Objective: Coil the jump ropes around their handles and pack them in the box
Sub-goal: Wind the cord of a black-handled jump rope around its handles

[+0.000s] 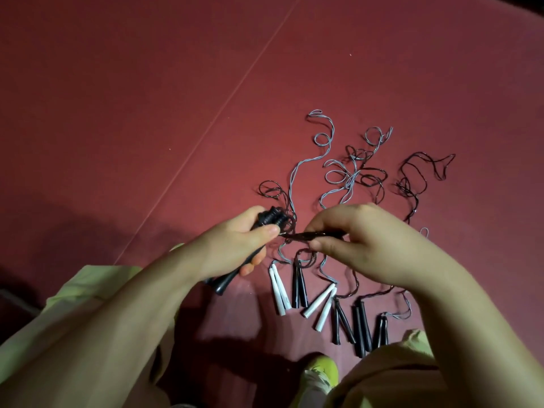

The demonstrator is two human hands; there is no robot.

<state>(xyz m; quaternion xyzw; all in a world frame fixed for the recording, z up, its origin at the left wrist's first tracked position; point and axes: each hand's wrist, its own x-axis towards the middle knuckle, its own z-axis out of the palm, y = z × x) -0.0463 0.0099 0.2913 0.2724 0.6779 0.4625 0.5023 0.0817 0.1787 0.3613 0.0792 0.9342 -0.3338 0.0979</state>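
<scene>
My left hand [235, 245] grips a pair of black jump rope handles [223, 285], with black rope coiled around their upper end [273, 217]. My right hand [362, 245] pinches the loose stretch of that black rope [312, 234] just right of the coil. Below the hands, several more ropes lie on the red floor: white handle pairs [278, 290] [322, 307] and black handle pairs [298, 287] [343, 323] [362, 328] [381, 331]. Their grey cords [323, 139] and black cords [412, 178] trail away in loose tangles. No box is in view.
The red floor mat [147, 98] has a thin pale seam [206, 128] running diagonally on the left. My knees in pale green trousers [73, 304] frame the bottom corners, and a yellow-green shoe [322, 372] shows at the bottom centre.
</scene>
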